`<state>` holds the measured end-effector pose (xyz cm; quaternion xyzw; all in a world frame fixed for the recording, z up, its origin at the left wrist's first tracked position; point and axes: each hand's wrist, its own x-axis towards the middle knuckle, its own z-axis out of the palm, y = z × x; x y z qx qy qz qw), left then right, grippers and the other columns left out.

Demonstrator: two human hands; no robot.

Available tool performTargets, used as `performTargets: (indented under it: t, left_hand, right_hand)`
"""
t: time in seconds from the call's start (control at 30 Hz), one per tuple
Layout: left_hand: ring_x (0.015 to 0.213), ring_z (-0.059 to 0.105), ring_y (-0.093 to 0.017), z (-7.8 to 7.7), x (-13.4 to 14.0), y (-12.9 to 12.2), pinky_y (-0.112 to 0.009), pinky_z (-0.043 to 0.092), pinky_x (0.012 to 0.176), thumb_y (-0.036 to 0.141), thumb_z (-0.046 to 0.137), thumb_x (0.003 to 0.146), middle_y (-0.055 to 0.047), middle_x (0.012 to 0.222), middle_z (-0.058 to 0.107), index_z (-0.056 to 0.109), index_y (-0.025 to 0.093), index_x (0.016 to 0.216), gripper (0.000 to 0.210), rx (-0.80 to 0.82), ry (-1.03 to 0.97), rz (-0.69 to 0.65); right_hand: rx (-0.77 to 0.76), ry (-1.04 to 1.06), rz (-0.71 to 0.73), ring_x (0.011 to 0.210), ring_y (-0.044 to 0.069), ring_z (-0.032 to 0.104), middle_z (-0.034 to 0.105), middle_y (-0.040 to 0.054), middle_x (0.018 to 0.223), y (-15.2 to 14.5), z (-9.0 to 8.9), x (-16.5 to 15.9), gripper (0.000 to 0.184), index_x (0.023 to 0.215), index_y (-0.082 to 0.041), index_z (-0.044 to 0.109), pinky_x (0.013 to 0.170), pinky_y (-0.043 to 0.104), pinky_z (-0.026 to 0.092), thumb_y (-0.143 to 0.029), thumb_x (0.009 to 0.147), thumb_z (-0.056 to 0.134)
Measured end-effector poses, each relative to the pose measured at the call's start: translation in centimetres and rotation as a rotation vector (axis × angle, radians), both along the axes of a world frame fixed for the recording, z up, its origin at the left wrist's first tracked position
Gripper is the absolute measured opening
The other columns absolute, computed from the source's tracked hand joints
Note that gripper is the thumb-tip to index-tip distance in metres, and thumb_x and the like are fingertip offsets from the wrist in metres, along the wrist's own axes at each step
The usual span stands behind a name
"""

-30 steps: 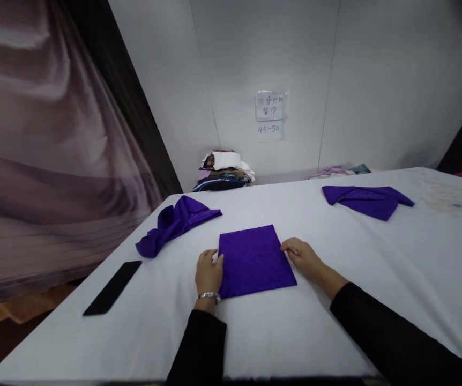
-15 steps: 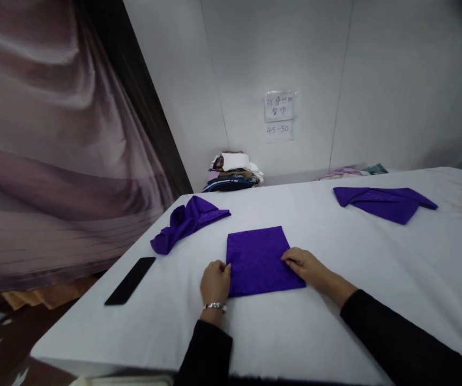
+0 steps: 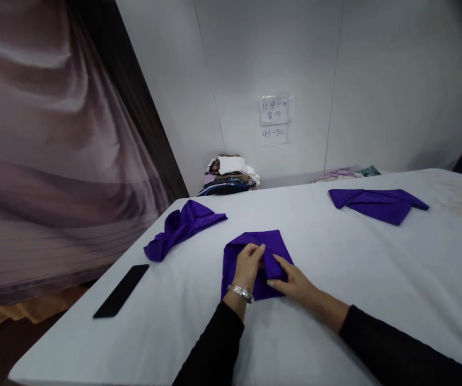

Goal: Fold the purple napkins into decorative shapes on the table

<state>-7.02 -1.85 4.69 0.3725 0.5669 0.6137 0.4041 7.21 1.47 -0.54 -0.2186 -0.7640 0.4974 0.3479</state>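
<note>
A square-folded purple napkin (image 3: pixel 231 268) lies on the white-covered table in front of me, its upper layer partly lifted and folded inward. My left hand (image 3: pixel 248 266) reaches over its middle and pinches the lifted layer between thumb and fingers. From the right, my right hand (image 3: pixel 293 280) grips the raised fold, with thumb and forefinger on either side of the cloth. The two hands are close together. Part of the napkin is hidden under my left hand and wrist.
Another purple napkin (image 3: pixel 185 225) lies crumpled at left; a flat-folded one (image 3: pixel 379 205) is at back right. A black flat slab (image 3: pixel 121 291) rests near the table's left edge. Beyond the table (image 3: pixel 166 332) stands a stack of folded cloths (image 3: pixel 231 174) by the wall.
My left hand has moved from the napkin's left edge rightward over its middle, bringing the upper layer with it. The right hand has shifted slightly left and down onto the fold.
</note>
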Motion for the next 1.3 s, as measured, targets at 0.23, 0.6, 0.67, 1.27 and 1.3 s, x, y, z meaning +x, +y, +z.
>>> performTargets:
  t: [0.23,0.6,0.67,1.27,1.3]
  left_hand:
    - [0.073,0.057,-0.013,0.1,0.1,0.9,-0.025,0.046,0.065,0.046,0.054,0.075,-0.002,0.079,0.061,0.059,0.017,0.080,0.030,0.128,0.047,-0.006]
    - [0.089,0.052,-0.018,-3.1,3.7,-1.5,-0.031,0.042,0.076,0.036,0.065,0.068,-0.004,0.095,0.055,0.056,0.022,0.094,0.031,0.185,0.584,-0.026]
    - [0.085,0.052,-0.017,-3.3,3.8,-1.4,-0.030,0.041,0.074,0.037,0.066,0.066,-0.002,0.090,0.054,0.053,0.021,0.090,0.032,0.164,0.604,0.013]
    - [0.073,0.053,-0.014,-3.5,3.0,-1.3,-0.024,0.041,0.067,0.031,0.044,0.084,-0.002,0.077,0.057,0.059,0.019,0.074,0.021,0.270,0.653,-0.015]
    - [0.072,0.053,-0.013,-3.5,3.0,-1.3,-0.024,0.040,0.067,0.031,0.043,0.085,-0.002,0.076,0.057,0.059,0.019,0.074,0.023,0.272,0.657,-0.025]
  right_hand:
    - [-0.454,0.206,-0.103,0.062,0.015,0.055,0.062,0.0001,0.068,1.5,0.2,0.0,0.028,0.079,-0.016,0.063,0.061,0.029,0.044,-0.043,0.071,0.063]
    - [-0.573,0.307,-0.114,0.068,0.016,0.057,0.065,0.0027,0.076,2.3,1.3,0.6,0.034,0.082,-0.015,0.065,0.068,0.030,0.044,-0.044,0.066,0.068]
    - [-0.564,0.300,-0.100,0.067,0.015,0.056,0.064,0.0018,0.074,2.2,1.2,0.6,0.031,0.079,-0.015,0.065,0.066,0.028,0.043,-0.042,0.067,0.068]
    - [-0.285,0.174,-0.099,0.051,0.010,0.046,0.050,-0.0048,0.055,2.8,0.8,1.0,0.028,0.066,-0.016,0.054,0.051,0.024,0.038,-0.043,0.069,0.064]
    - [-0.287,0.170,-0.102,0.051,0.010,0.046,0.050,-0.0046,0.055,2.9,0.8,1.0,0.028,0.065,-0.016,0.054,0.051,0.024,0.038,-0.043,0.070,0.063]
